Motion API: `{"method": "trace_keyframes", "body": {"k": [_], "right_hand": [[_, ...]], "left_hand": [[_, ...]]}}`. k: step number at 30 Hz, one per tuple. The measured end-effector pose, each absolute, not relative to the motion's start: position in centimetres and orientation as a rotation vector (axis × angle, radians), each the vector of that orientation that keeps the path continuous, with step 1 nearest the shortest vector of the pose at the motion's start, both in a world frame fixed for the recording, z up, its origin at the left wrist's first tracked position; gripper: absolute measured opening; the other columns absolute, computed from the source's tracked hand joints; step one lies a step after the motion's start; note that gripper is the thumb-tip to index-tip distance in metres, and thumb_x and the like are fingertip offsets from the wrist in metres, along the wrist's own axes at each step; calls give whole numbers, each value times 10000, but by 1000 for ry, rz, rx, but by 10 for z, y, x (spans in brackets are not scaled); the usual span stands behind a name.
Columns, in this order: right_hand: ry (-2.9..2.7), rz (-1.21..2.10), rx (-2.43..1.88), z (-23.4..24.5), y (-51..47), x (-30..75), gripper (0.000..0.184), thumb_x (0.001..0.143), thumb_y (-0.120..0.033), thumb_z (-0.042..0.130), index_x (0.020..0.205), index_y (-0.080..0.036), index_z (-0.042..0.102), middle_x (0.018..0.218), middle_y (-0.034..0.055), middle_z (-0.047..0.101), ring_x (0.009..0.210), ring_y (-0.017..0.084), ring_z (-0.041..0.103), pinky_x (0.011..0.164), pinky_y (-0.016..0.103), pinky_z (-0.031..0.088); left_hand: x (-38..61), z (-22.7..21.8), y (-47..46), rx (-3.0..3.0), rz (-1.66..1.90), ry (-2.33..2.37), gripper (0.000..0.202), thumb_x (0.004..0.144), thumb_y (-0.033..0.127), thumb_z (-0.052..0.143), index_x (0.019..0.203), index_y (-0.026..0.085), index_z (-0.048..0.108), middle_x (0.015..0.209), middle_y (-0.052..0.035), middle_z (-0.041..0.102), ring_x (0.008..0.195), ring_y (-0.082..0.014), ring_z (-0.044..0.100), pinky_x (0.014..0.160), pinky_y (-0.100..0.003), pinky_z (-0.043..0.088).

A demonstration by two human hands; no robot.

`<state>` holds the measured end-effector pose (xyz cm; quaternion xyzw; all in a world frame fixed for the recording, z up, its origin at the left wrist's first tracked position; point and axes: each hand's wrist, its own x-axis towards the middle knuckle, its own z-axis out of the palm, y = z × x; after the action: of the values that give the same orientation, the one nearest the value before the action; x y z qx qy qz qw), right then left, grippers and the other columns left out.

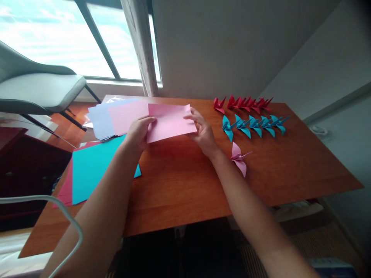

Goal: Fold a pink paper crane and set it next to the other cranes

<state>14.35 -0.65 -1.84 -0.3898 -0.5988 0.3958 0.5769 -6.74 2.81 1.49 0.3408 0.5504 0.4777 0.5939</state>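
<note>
A pink sheet of paper [171, 122] is held up above the table between my two hands. My left hand [139, 131] grips its left edge, the thumb lying on the near face. On the other side my right hand [201, 129] pinches the right edge, where the upper corner bends slightly. To the right of my right forearm lies a pink paper crane [239, 158]. Beyond it stand a row of blue paper cranes [255, 125] and a row of red paper cranes [246, 103].
The wooden table [179, 189] carries a blue sheet [95, 166] over red sheets [66, 185] at the left. Pale lilac sheets [100, 119] and another pink sheet [124, 116] lie behind. A white cable [69, 216] loops at lower left; a chair [43, 88] stands by the window.
</note>
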Motion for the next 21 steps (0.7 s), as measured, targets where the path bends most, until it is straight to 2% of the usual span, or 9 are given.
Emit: {"method": "trace_keyframes", "body": {"k": [3, 5, 8, 10, 13, 17, 21], "right_hand": [[-1325, 930, -982, -17, -6, 141, 451, 674, -560, 845, 965, -250, 694, 1587, 107, 432, 1476, 295, 413, 1086, 454, 479], [-1273, 935, -1001, -17, -6, 139, 425, 695, -590, 819, 890, -233, 694, 1493, 109, 541, 1466, 280, 427, 1089, 444, 472], [-1230, 1005, -990, -15, -6, 137, 400, 764, -614, 754, 894, -238, 707, 1241, 73, 708, 1280, 235, 597, 1077, 411, 483], [-1227, 1029, -973, -14, -6, 136, 392, 803, -620, 714, 943, -254, 718, 1134, 38, 741, 1166, 211, 650, 1053, 394, 504], [-1284, 956, -938, -11, -8, 137, 363, 795, -613, 728, 909, -269, 727, 1165, 16, 722, 1183, 207, 636, 1058, 383, 505], [-1348, 949, -877, -6, -9, 141, 368, 732, -627, 781, 880, -294, 730, 1282, 2, 664, 1220, 208, 616, 1041, 398, 524], [-1360, 1006, -842, -3, -10, 141, 351, 701, -599, 817, 796, -271, 736, 1371, 21, 604, 1239, 226, 604, 992, 421, 565]], "left_hand": [[-67, 12, 29, 781, 1167, 1244, 242, 593, 208, 770, 775, 196, 612, 803, 2, 601, 718, -149, 604, 529, -212, 478], [-68, 10, 30, 801, 1199, 1197, 243, 607, 206, 771, 795, 191, 617, 835, -1, 610, 757, -146, 635, 559, -203, 497], [-67, 10, 29, 830, 1166, 1115, 224, 636, 219, 749, 817, 175, 624, 826, -17, 626, 730, -155, 685, 564, -202, 504], [-67, 11, 28, 842, 1141, 1079, 212, 644, 207, 735, 822, 167, 627, 813, -19, 634, 692, -152, 700, 559, -198, 503], [-67, 11, 27, 863, 1130, 1071, 221, 648, 210, 746, 835, 167, 638, 837, -19, 640, 711, -147, 700, 566, -197, 514], [-71, 11, 29, 821, 1202, 1133, 234, 611, 202, 786, 766, 185, 611, 841, -4, 609, 762, -132, 623, 586, -209, 535], [-74, 13, 33, 728, 1244, 1181, 229, 594, 175, 779, 729, 190, 594, 805, -6, 589, 750, -135, 575, 597, -238, 545]]}}
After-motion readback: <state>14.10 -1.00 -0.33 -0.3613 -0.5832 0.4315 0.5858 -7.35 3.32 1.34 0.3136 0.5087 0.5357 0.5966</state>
